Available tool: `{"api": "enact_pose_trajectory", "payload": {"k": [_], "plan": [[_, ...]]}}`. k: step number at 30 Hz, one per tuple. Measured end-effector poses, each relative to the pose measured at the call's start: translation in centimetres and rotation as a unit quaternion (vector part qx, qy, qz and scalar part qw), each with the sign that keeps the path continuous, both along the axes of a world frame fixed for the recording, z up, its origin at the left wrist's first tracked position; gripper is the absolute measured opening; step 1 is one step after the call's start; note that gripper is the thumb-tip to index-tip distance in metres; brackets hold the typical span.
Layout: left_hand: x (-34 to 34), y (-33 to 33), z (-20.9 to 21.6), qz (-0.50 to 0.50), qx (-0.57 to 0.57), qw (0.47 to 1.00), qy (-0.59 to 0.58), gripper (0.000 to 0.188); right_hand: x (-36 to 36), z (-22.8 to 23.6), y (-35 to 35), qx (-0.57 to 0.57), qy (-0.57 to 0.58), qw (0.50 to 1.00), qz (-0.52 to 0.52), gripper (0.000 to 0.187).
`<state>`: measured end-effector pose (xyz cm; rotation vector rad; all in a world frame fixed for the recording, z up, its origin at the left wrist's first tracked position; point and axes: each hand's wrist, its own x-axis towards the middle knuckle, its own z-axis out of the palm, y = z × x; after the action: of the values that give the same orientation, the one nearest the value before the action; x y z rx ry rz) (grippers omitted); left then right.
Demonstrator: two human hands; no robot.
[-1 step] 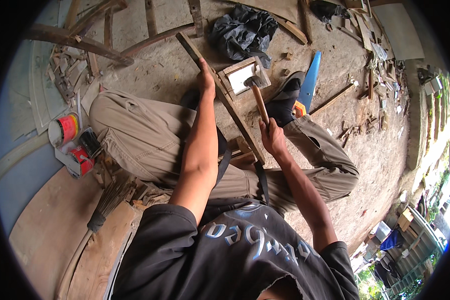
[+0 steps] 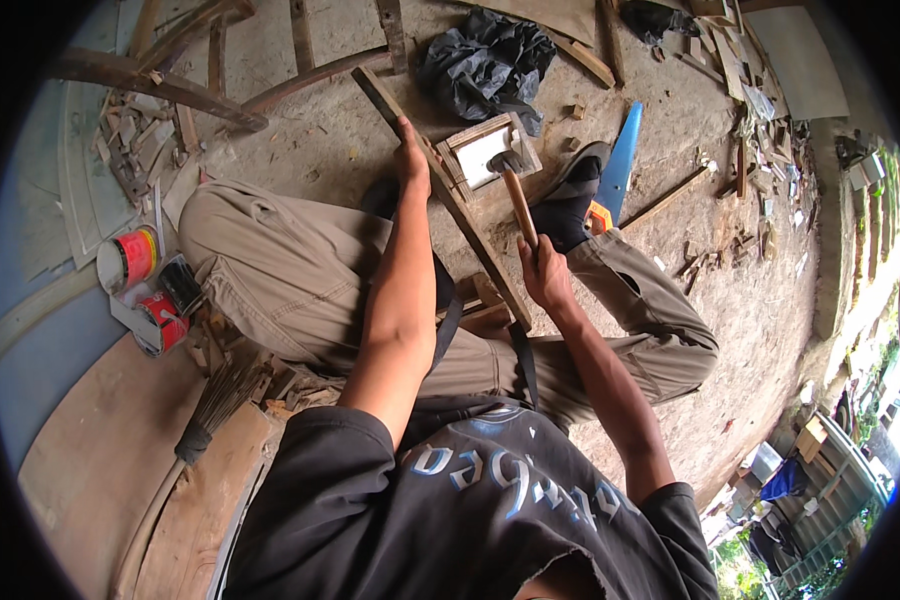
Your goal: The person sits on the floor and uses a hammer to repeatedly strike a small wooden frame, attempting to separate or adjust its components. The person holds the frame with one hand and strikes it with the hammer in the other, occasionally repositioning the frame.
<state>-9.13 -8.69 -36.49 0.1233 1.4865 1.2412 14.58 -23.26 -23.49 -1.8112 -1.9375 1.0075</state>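
My left hand [image 2: 413, 158] is closed around the upper part of a long wooden bar [image 2: 470, 225], which slants across between my legs. In my right hand [image 2: 547, 275] is the wooden handle of a hammer [image 2: 520, 205]. The hammer's dark head is in front of a small wooden frame [image 2: 527, 150] with a white inner surface; whether they touch I cannot tell. The frame sits on the floor against the bar's right side. Under the bar's lower end are short wood pieces [image 2: 483, 300], partly hidden by it. A blue-bladed handsaw [image 2: 625, 160] with an orange handle lies by my right foot.
A crumpled black plastic bag [image 2: 485, 65] lies beyond the frame. Curved wooden parts [image 2: 150, 85] stand at the far left. Red cans [image 2: 135, 255] and a stick broom [image 2: 225, 400] are by my left knee. Wood scraps [image 2: 740, 190] litter the right floor.
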Motion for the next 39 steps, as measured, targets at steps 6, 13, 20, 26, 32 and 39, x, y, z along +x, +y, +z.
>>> {"api": "enact_pose_trajectory", "payload": {"k": [6, 13, 20, 26, 32, 39], "plan": [[0.4, -1.8, 0.8, 0.055, 0.025, 0.988, -0.144, 0.061, 0.0, -0.4, -0.3, 0.007, 0.017, 0.999, -0.039, 0.031], [2.0, -2.7, 1.1, 0.062, 0.034, 0.99, -0.118, 0.059, 0.2, -0.3, 0.0, -0.057, -0.006, 0.997, -0.043, 0.026], [2.5, -2.1, 0.8, 0.077, 0.051, 0.995, -0.036, 0.059, -0.1, 0.3, 0.0, -0.075, -0.034, 0.996, -0.02, 0.033], [3.1, -1.8, 1.5, 0.095, 0.046, 0.994, 0.006, 0.058, -0.2, -0.3, -1.0, -0.051, -0.041, 0.998, 0.02, 0.036], [3.7, -2.0, 1.6, 0.093, 0.022, 0.994, 0.052, 0.059, -0.2, -0.1, -1.9, 0.025, -0.016, 0.998, 0.061, 0.028], [3.1, -1.1, -0.5, 0.01, -0.021, 0.963, 0.27, 0.077, 0.2, 0.2, -0.8, 0.007, -0.041, 0.999, 0.016, 0.03]]}}
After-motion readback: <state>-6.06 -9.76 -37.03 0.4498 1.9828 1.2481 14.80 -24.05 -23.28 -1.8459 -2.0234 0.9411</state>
